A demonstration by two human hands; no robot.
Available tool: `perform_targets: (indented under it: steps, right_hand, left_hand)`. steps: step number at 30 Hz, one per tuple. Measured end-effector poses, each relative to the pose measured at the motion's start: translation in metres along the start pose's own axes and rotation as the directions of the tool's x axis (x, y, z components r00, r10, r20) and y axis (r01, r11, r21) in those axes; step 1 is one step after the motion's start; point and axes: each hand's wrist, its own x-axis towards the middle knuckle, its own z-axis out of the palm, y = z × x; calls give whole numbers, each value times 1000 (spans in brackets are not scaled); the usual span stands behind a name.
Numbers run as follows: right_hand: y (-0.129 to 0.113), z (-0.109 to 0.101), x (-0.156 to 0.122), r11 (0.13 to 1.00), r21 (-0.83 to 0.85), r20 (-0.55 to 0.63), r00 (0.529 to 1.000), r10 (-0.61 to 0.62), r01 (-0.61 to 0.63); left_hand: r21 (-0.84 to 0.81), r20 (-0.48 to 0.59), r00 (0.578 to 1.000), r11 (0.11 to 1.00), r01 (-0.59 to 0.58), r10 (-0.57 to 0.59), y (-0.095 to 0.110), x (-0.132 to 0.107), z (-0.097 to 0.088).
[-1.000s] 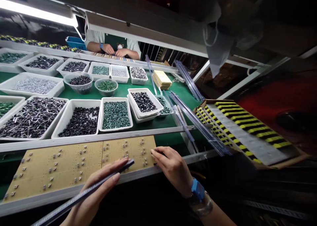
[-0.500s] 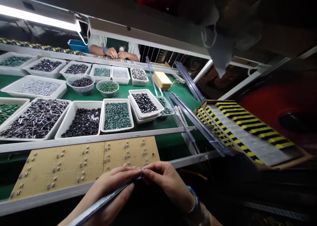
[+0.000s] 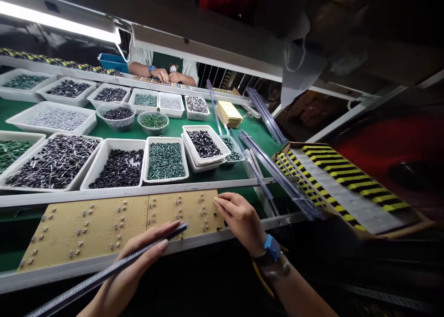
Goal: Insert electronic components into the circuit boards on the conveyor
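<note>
Both hands at a tan circuit board panel (image 3: pixel 97 229), our 6 o'clock, small components standing on it in groups.

Our left hand (image 3: pixel 130 264) is closed round a long dark component stick (image 3: pixel 104 273), the stick's tip over the panel's near edge. Our right hand (image 3: pixel 243 222) is open and empty, fingers lightly curled at the panel's right end, contact unclear, blue wristband (image 3: pixel 272 247) on the wrist. White trays (image 3: pixel 120 143) of dark and green capacitors sit on the green table (image 3: pixel 171 129) around 12 o'clock. Clear plastic tubes (image 3: pixel 277 180) and a cardboard box (image 3: pixel 287 145) of yellow-and-black striped strips lie at 3 o'clock. A co-worker's hands (image 3: pixel 160 74) work across the table at 12 o'clock.
</note>
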Motion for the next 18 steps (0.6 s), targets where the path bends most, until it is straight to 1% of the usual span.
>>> perform_targets:
  steps: [3,6,10,14,18]
  right_hand:
    - [9,1,1,998,-28,34,998,-48,49]
    - [9,2,2,993,-62,49,994,-93,96]
    - [8,3,4,986,-94,74,989,-128,135]
    - [9,3,5,984,-111,97,987,-131,142]
    - [8,0,3,988,-107,102,990,-102,113]
  left_hand:
    - [-15,64,998,999,30,-29,-3,1,-2]
    - [-85,52,998,995,50,-45,0,4,0]
    - [-164,38,996,982,88,-83,14,7,5]
    - [-171,40,996,982,84,-79,26,5,5]
    - [-161,24,997,984,76,-73,25,4,2]
